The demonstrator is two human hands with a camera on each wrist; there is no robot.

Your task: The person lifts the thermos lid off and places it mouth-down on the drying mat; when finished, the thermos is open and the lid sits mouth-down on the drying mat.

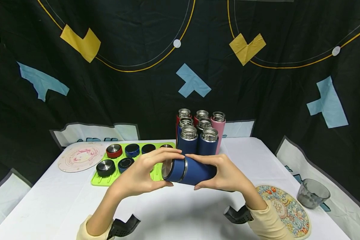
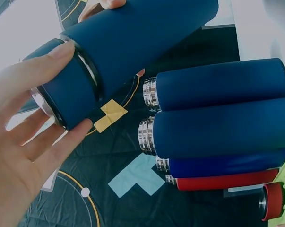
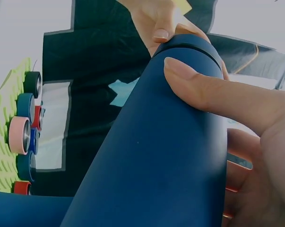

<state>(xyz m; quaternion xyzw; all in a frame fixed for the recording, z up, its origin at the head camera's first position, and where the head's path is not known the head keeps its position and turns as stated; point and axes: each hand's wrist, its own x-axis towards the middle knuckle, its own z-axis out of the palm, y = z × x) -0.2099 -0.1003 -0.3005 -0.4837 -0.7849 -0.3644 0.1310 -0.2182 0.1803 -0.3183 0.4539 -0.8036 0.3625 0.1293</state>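
A dark blue thermos bottle (image 1: pixel 198 171) is held tilted nearly on its side above the white table. Its blue lid (image 1: pixel 177 170) with a silver top sits at the bottle's mouth, and a shiny metal ring shows at the seam. My left hand (image 1: pixel 144 170) grips the lid, thumb on one side and fingers on the other, as the left wrist view shows. My right hand (image 1: pixel 225 171) holds the body; in the right wrist view its thumb (image 3: pixel 199 87) lies along the blue surface (image 3: pixel 151 151). The bottle's base is hidden in the head view.
Several lidless bottles (image 1: pixel 188 143) in blue, red and pink stand behind the hands. Left of them a green mat (image 1: pixel 100 180) bears several lids, one of them red (image 1: pixel 114 151). A round pink-patterned mat (image 1: pixel 81 157), a floral mat (image 1: pixel 297 206) and a grey glass (image 1: pixel 313 193) lie towards the sides.
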